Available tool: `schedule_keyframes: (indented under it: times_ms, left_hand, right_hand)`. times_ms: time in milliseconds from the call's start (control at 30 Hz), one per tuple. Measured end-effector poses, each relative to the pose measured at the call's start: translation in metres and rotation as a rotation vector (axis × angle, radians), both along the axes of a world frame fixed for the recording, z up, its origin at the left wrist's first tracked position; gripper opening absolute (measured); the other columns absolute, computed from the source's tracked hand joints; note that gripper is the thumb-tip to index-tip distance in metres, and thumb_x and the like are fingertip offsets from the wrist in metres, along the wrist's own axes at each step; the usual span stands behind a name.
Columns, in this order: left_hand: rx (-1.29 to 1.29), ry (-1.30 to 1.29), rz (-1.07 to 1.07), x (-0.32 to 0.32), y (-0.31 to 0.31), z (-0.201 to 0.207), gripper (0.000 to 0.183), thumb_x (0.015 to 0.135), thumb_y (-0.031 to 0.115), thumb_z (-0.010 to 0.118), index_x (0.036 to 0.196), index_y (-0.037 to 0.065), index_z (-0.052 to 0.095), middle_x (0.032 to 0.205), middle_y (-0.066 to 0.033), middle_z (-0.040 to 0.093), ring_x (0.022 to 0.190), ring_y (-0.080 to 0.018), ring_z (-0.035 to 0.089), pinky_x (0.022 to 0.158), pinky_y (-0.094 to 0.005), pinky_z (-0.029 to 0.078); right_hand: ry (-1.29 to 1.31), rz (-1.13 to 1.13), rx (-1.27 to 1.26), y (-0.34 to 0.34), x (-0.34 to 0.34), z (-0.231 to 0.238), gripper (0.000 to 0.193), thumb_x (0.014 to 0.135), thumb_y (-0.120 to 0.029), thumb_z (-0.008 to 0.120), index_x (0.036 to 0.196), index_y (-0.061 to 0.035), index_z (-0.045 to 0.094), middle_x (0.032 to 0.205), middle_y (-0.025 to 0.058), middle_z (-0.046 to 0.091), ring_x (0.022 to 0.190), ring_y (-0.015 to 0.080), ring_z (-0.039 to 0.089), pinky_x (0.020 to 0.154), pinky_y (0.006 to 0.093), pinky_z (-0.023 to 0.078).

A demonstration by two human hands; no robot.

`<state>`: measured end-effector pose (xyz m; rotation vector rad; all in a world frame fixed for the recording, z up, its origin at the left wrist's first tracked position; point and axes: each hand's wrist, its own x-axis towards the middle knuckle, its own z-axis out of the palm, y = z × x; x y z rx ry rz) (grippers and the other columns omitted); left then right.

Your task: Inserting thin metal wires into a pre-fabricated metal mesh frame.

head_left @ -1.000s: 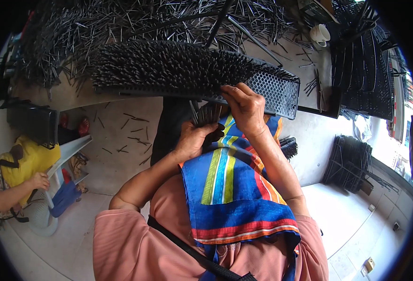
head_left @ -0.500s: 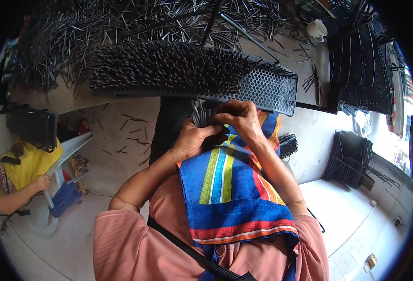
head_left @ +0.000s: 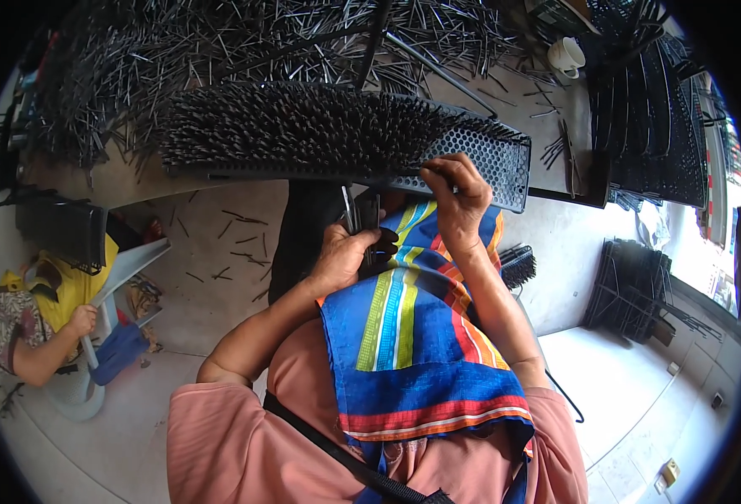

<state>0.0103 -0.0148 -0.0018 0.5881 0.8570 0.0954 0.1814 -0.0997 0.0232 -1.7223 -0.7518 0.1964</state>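
Observation:
A long black tray with a grid of holes lies crosswise in front of me. Dark thin sticks stand upright and densely packed over most of it, while bare holes show at its right end. Below the tray's front edge, my left hand is closed around a small bundle of dark sticks, their tips pointing up. My right hand is above the tray's front edge near the bare holes, fingers pinched together. Whatever is between those fingertips is too small to make out.
Loose dark sticks are heaped on the table behind the tray. A white mug stands at the back right, beside stacked black perforated panels. At left, another person's hand rests by a white chair. Sticks litter the floor.
My right hand has moved right and up, away from the bundle in my left hand, to the bare end of the tray. The left hand stays in nearly the same place.

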Motion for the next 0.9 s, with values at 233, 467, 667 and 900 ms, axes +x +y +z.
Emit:
schedule_keyframes:
  times_ms: [233,467,667,900]
  left_hand:
    - [0.081,0.01,-0.198,0.0,0.004,0.011,0.027,0.085,0.0,0.058,0.11,-0.003,0.064,0.094,-0.0113,0.069,0.079,-0.016,0.067,0.073,-0.0291,0.055]
    - [0.103,-0.01,-0.202,-0.001,0.004,0.009,0.024,0.085,-0.002,0.058,0.107,-0.003,0.066,0.095,-0.0108,0.069,0.083,-0.0166,0.067,0.075,-0.029,0.054]
    - [-0.036,-0.014,-0.085,-0.002,0.0,0.003,0.024,0.083,-0.004,0.061,0.106,-0.002,0.066,0.097,-0.0117,0.069,0.084,-0.0182,0.067,0.075,-0.0311,0.056]
    - [-0.058,-0.02,0.005,0.006,0.001,0.004,0.014,0.087,-0.004,0.058,0.098,-0.005,0.066,0.09,-0.018,0.07,0.076,-0.0214,0.07,0.064,-0.0328,0.059]
  right_hand:
    - [-0.22,0.051,-0.053,-0.002,-0.002,0.011,0.015,0.073,0.008,0.071,0.086,0.0019,0.068,0.084,0.0099,0.065,0.072,0.0149,0.063,0.064,0.0239,0.049]
    - [-0.24,0.016,-0.083,-0.003,-0.007,0.012,0.015,0.075,0.007,0.07,0.089,0.0016,0.069,0.083,0.0093,0.065,0.071,0.0143,0.063,0.064,0.0232,0.049]
    - [-0.114,-0.037,-0.072,-0.005,-0.007,0.007,0.014,0.076,0.008,0.068,0.088,0.0015,0.07,0.083,0.0078,0.066,0.072,0.0125,0.062,0.064,0.0223,0.048]
    - [-0.157,0.004,-0.037,-0.002,-0.003,0.005,0.015,0.075,0.009,0.069,0.088,0.0015,0.07,0.085,0.0077,0.066,0.073,0.012,0.062,0.064,0.0224,0.048]
